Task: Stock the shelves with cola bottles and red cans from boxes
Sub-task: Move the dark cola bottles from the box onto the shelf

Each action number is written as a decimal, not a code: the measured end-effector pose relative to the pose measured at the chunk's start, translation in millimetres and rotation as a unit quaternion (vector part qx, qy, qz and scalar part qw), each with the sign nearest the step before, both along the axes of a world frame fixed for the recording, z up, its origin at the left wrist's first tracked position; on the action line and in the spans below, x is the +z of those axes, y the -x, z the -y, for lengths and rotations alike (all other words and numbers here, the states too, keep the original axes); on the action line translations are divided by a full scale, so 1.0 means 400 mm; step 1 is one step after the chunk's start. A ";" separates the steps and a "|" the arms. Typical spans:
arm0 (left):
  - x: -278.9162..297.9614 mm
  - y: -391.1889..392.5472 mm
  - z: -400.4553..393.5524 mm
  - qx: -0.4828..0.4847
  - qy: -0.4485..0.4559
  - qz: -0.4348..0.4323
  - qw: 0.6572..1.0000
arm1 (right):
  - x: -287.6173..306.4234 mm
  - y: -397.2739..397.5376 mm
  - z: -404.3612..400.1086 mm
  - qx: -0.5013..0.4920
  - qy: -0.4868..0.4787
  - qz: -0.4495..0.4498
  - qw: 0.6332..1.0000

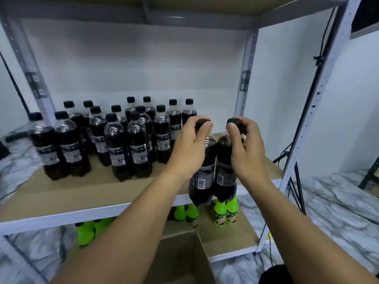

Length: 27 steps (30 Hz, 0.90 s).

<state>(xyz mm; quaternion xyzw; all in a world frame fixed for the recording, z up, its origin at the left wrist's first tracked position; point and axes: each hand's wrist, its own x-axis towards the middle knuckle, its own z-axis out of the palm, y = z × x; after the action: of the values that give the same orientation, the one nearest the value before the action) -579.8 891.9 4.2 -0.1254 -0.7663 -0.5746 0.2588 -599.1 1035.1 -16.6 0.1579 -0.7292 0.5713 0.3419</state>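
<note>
Two cola bottles are up in the air here, one per hand, both pinched by the neck right under the black cap. The left hand [189, 144] has its fingers curled tight around the top of the left bottle [202, 177], thumb pressed on the cap's near side. The right hand [246, 146] does the same with the right bottle [224, 173], thumb on the cap and the other fingers wrapped round behind it. Below the fingers the two bottles hang side by side, touching or nearly so, and their bottoms dip below the front edge of the shelf [92, 193], so neither is standing on the board.

Off to the left of the fingers, and further back, a bunch of matching cola bottles [123, 140] already stands upright on that same shelf in rough rows. The stretch of board right behind the fingers is bare.

Under the held bottles, on the lower level, some green bottles [225, 212] stand in small groups. Closest to the camera, below the forearms, there's an open cardboard box [180, 259]; can't tell what's inside it.
</note>
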 end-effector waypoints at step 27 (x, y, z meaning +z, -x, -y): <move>-0.076 0.698 -0.162 0.021 -0.014 0.023 0.999 | -0.069 0.658 -0.096 -0.081 -0.042 -0.038 0.995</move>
<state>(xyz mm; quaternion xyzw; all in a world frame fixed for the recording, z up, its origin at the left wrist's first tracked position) -858.8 956.9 -26.4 -0.0923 -0.7661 -0.5826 0.2554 -862.5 1073.5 -44.2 0.1342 -0.7497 0.5041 0.4073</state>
